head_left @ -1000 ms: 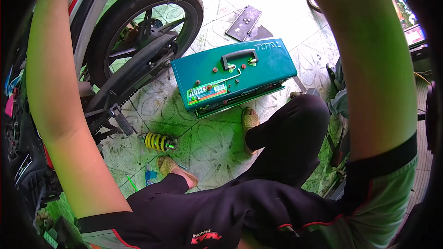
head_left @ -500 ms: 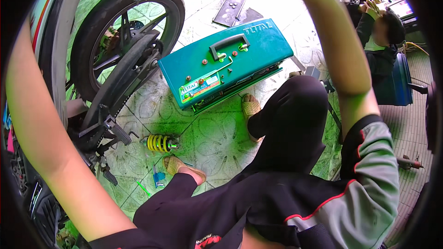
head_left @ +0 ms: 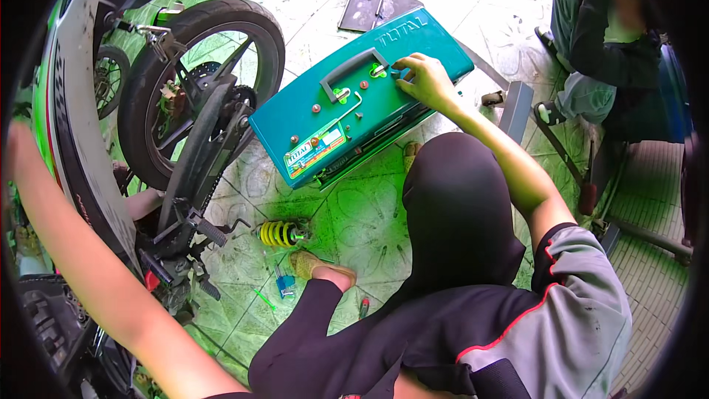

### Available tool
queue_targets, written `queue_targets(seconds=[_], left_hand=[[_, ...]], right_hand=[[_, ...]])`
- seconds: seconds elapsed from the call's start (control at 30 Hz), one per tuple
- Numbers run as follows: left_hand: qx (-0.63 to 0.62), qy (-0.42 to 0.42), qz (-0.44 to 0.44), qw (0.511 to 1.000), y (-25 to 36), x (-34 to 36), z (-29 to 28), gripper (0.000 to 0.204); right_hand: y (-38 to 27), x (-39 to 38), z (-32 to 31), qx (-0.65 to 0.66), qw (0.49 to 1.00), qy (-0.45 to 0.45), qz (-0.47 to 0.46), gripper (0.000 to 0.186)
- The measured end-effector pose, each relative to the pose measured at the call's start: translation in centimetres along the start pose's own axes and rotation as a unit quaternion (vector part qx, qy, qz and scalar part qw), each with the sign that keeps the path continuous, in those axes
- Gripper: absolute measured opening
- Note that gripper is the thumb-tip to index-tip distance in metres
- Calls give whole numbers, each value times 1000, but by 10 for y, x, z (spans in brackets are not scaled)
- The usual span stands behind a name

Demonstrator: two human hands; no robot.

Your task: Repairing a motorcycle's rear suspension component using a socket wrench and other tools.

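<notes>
My right hand (head_left: 417, 77) is over the green metal toolbox (head_left: 281, 140), by the latch (head_left: 379, 69) at the right of its black handle (head_left: 341, 74), fingers curved and apart. On the lid lie several small bolts (head_left: 316, 108) and an L-shaped hex key (head_left: 347, 111). My left hand (head_left: 16, 140) reaches the far left edge beside the motorbike's white bodywork (head_left: 96, 148), its fingers hidden and blurred. A shock absorber with a yellow spring (head_left: 277, 233) lies on the tiles below the toolbox, near my foot and a blue tool holder (head_left: 284, 286).
The motorbike's wheel (head_left: 262, 44) and swingarm stand at left. Metal plates (head_left: 358, 0) with small parts lie beyond the toolbox. A co-worker (head_left: 598, 59) in dark clothing crouches at upper right, beside metal bars (head_left: 517, 111). A thin green tool (head_left: 264, 299) lies on the floor near my foot.
My right hand has come down from above, out of view, onto the area of the toolbox lid. My left arm has moved down. More of the co-worker shows.
</notes>
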State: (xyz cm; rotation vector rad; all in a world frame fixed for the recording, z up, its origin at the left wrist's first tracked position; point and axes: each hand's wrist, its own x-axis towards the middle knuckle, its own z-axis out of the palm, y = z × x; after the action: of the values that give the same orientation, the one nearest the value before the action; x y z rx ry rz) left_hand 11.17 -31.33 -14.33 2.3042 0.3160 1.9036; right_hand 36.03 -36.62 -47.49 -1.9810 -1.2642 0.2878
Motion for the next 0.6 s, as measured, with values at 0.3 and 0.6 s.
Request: queue_targets(seconds=[0.3,0.6], left_hand=[[29,-372,-191,908,-82,-121,-193,48],[-30,-482,-427,764,-90,-211,-153,25]], right_hand=[[63,-120,22,-175,972,74,-136,21],[35,-127,12,-248,936,-234,-91,58]])
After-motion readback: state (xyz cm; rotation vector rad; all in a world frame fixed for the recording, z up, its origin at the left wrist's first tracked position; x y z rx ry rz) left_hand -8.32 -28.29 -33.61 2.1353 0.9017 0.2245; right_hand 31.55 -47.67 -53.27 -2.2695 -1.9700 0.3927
